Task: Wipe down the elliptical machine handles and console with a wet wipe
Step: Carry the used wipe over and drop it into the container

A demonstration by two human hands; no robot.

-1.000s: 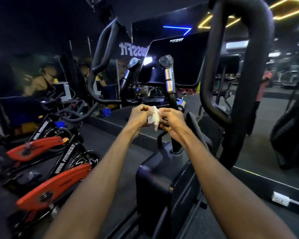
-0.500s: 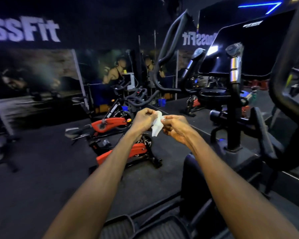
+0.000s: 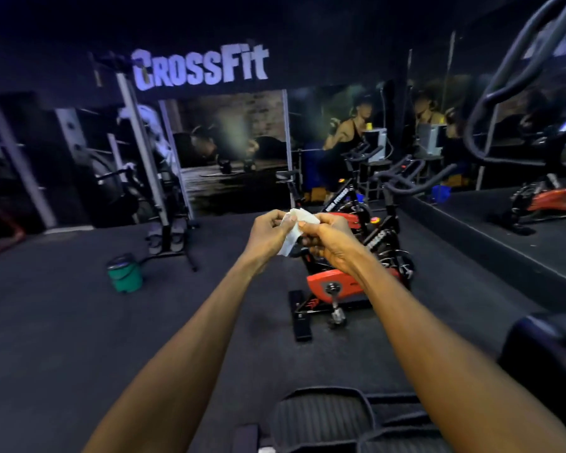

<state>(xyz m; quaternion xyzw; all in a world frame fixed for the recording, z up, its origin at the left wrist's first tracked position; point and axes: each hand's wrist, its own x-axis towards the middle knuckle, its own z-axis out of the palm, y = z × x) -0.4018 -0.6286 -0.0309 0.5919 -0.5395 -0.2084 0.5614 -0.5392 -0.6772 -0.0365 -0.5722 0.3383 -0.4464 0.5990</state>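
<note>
From the head view, both arms reach out in front, and the left hand (image 3: 268,232) and right hand (image 3: 332,241) meet at chest height, each pinching the white wet wipe (image 3: 293,235) between fingers and thumb. The wipe hangs crumpled between the two hands, above the dark floor (image 3: 79,322). Just beyond the hands stands a red and black spin bike (image 3: 337,286). A green bucket (image 3: 125,273) sits on the floor to the left. An elliptical handle (image 3: 510,80) curves along the right edge, well apart from the wipe. A lit CrossFit sign (image 3: 200,68) glows on the far wall.
</note>
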